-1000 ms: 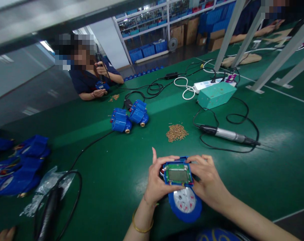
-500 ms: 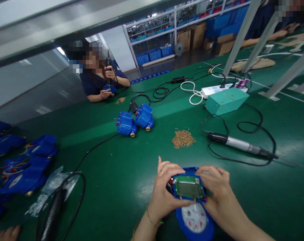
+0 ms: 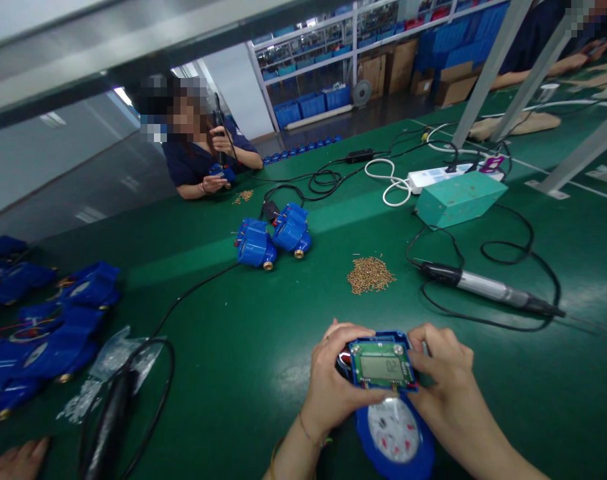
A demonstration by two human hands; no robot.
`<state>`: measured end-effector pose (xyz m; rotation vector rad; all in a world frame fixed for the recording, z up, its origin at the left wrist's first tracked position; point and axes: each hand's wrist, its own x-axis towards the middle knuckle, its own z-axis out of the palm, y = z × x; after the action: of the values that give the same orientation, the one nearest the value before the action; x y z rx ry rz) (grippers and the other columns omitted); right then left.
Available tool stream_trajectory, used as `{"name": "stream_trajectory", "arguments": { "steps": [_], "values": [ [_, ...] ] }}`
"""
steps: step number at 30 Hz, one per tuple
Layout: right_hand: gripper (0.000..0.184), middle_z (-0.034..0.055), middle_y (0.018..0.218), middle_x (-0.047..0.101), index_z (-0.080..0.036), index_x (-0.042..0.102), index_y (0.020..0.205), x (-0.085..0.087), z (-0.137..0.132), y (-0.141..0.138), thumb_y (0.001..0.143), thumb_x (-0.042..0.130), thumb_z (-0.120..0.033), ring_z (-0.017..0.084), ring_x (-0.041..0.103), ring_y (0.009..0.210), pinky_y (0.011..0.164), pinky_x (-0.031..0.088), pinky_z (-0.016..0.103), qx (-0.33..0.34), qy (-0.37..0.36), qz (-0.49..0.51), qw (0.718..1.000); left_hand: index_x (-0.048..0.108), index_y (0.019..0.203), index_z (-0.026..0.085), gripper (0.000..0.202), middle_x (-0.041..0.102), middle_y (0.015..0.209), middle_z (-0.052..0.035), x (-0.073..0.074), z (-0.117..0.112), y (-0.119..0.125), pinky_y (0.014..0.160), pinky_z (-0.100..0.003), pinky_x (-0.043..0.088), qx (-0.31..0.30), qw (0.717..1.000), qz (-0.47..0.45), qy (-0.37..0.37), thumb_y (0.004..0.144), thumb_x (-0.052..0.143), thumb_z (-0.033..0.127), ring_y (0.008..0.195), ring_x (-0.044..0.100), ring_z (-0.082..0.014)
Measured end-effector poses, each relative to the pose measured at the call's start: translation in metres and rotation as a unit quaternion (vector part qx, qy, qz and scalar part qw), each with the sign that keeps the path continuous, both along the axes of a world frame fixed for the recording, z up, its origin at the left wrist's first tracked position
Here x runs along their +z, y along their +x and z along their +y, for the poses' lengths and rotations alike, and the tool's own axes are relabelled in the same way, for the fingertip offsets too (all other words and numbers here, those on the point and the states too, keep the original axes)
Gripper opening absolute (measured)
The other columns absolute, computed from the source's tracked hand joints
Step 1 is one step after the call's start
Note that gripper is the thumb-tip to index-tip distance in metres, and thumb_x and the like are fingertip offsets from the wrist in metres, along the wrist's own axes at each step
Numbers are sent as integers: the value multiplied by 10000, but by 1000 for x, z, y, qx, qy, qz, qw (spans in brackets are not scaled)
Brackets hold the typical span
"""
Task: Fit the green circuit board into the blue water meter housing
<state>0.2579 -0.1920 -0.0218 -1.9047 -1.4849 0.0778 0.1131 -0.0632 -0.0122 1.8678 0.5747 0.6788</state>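
Observation:
A blue water meter (image 3: 391, 427) with a white dial lies near the front edge of the green table (image 3: 243, 347). On its upper part sits a green circuit board with a grey display (image 3: 382, 365). My left hand (image 3: 333, 383) grips the meter's left side, fingers curled round it. My right hand (image 3: 448, 380) holds the right side, thumb on the board's edge. A heap of small brass screws (image 3: 369, 275) lies beyond the meter.
An electric screwdriver (image 3: 488, 289) with black cable lies at the right, behind it a teal box (image 3: 458, 197) and a white power strip (image 3: 433, 177). Two blue meters (image 3: 273, 238) sit mid-table, more blue parts (image 3: 43, 327) at left. Another person (image 3: 203, 157) works opposite.
The board's display now shows digits. My left fingers have curled down onto the meter. The view has shifted slightly, while the meter stays in both hands.

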Motion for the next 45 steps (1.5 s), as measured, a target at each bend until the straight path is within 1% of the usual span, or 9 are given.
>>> {"name": "stream_trajectory", "arguments": {
  "steps": [7,13,18,21,24,33,39,42,45],
  "values": [
    [130,18,760,509,-207,588,676,-7,1,6,758,627,-115,201,452,751,615,320,296,20,-9,90,996,696,1062,245,623,750,1032,-43,5,4,7,927,-380,473,-32,999,-10,-17,524,949,431,974,630,-250],
    [102,20,769,550,-215,639,655,-9,-2,7,742,598,-180,202,481,763,631,358,309,-22,-2,161,987,725,1060,239,610,748,973,-36,13,2,11,800,-337,454,-24,999,25,-41,542,923,492,889,593,-231],
    [88,21,857,588,-217,687,733,-22,-10,16,730,599,-218,206,525,838,717,404,300,-30,-2,221,975,721,1057,251,640,761,971,-4,11,-6,15,885,-380,408,8,1000,24,-17,493,952,446,887,601,-230],
    [106,24,907,588,-215,693,768,-26,-13,19,738,597,-247,214,536,886,764,403,305,-32,-19,240,970,695,1082,247,650,741,1119,-26,6,-10,16,973,-412,387,16,1000,2,-4,513,941,445,989,636,-246],
    [109,25,888,586,-218,693,753,-22,-11,18,729,595,-259,219,527,874,752,392,312,-26,-29,234,971,687,1053,223,631,720,1145,-61,3,-11,13,1008,-421,390,22,1000,-14,-3,519,935,450,1045,646,-260],
    [97,12,802,585,-237,685,720,6,0,10,791,623,-257,191,516,782,663,404,294,21,-12,178,984,692,1042,191,608,719,978,-47,2,-10,6,858,-361,482,39,995,-12,-90,513,951,340,916,644,-243],
    [83,1,944,611,-257,671,973,12,-15,7,935,604,-287,140,607,871,728,507,212,50,0,171,984,688,1048,190,599,713,1002,-57,2,-9,5,867,-373,497,39,993,-9,-111,523,950,311,942,657,-256],
    [211,-5,1016,645,-259,624,1147,11,-22,6,943,637,-309,115,658,916,821,526,163,21,40,168,985,683,1063,206,599,719,1032,-54,1,-9,4,891,-369,501,36,993,-11,-112,535,946,308,979,664,-259],
    [154,-19,944,669,-230,610,1085,15,-26,3,942,648,-271,90,681,827,807,535,122,-9,81,166,983,682,1058,211,598,724,1030,-53,1,-8,4,891,-363,503,41,993,-5,-107,530,948,300,969,669,-255]
  ]
}}
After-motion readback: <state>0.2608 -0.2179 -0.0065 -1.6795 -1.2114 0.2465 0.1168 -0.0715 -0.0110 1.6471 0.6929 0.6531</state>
